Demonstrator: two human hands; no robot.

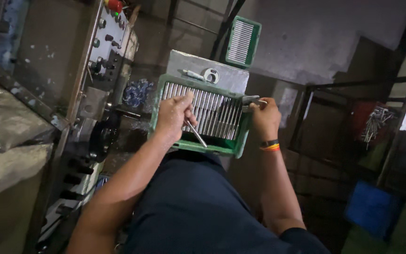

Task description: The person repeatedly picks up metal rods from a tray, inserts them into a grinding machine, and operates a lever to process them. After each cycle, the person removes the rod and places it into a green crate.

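A large grey machine (38,94) with a control panel (111,42) of knobs and buttons is seen to the left of the left hand (174,115). A dark metal rack (353,122) is placed well to the right of the right hand (265,117), and a bundle of metal pins (374,123) is seen inside it. A blue crate (371,208) is found lower, on the floor side, far from both hands.

Between the two hands a green tray (198,146) is held, and it is filled with a row of metal rods (214,113) lying side by side. The tray is rested against a grey metal block (212,70) just beyond the hands, on which a small white piece (193,74) and a round ring part (211,75) are laid. A second green tray (242,42) with rods is seen farther away, above the block, well apart from the hands.

The left hand is laid on the rods, and one loose metal rod (196,133) is grasped in its grip; the rod is pointed down toward the near wall of the tray. The right hand is clenched on the right edge of the tray, and a short rod (255,99) is pinched in its fingers (259,106). A black and orange wristband (269,145) is worn on the right wrist.
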